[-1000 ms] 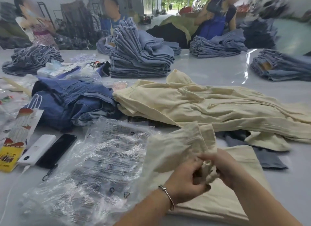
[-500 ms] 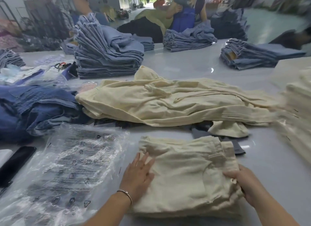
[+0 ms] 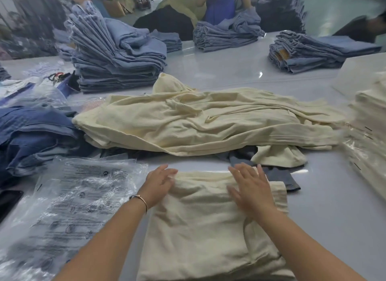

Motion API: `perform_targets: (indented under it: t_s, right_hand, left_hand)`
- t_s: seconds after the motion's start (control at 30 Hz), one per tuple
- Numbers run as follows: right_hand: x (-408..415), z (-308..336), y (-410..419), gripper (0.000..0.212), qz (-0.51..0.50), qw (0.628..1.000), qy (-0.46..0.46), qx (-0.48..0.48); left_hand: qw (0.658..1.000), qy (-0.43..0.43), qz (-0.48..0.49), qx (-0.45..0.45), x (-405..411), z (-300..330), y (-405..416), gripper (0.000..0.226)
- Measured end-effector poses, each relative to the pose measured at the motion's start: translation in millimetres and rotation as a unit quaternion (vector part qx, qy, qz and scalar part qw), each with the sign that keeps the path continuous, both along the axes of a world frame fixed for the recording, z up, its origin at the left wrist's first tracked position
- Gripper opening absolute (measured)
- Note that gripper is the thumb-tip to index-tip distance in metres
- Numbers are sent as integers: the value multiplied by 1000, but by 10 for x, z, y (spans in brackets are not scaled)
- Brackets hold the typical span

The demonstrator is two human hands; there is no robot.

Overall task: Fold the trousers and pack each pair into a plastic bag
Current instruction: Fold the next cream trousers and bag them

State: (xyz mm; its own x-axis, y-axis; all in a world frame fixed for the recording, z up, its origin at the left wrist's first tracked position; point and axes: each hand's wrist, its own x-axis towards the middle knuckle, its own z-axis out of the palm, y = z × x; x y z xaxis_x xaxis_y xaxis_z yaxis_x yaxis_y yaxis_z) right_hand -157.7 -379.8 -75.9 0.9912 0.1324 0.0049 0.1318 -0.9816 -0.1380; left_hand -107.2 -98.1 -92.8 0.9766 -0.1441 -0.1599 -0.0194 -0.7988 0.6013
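A folded pair of cream trousers point(image 3: 200, 234) lies flat on the grey table right in front of me. My left hand point(image 3: 159, 183) rests with straight fingers on its far left corner. My right hand point(image 3: 249, 185) lies flat, fingers spread, on its far right part. To the left of the trousers lies a pile of clear printed plastic bags point(image 3: 77, 197). Behind them, a heap of unfolded cream trousers point(image 3: 204, 121) stretches across the table.
Dark blue jeans point(image 3: 35, 134) are heaped at the left. Stacks of folded light blue jeans point(image 3: 112, 57) stand at the back, with more at the back right point(image 3: 309, 52). Bagged cream trousers point(image 3: 369, 130) are stacked at the right edge. People work beyond the table. A dark phone point(image 3: 8, 199) lies far left.
My hands let go of the bunched cream fabric and laid the pair down folded. Both hands have since slid toward its far edge, now flat on top. The view shifted right.
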Motion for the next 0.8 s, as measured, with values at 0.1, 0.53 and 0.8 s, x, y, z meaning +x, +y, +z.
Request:
perform_targets:
  t_s: [0.1, 0.53, 0.8]
  right_hand:
    - [268, -121, 16, 43, 2, 996, 71, -50]
    - [187, -135, 245, 52, -15, 989, -148, 18]
    - [-186, -498, 242, 73, 39, 998, 27, -36]
  left_hand:
    - [994, 85, -63, 30, 159, 26, 74, 15]
    - [953, -272, 68, 112, -112, -79, -410, 45]
    - [957, -89, -73, 268, -511, -560, -375, 64]
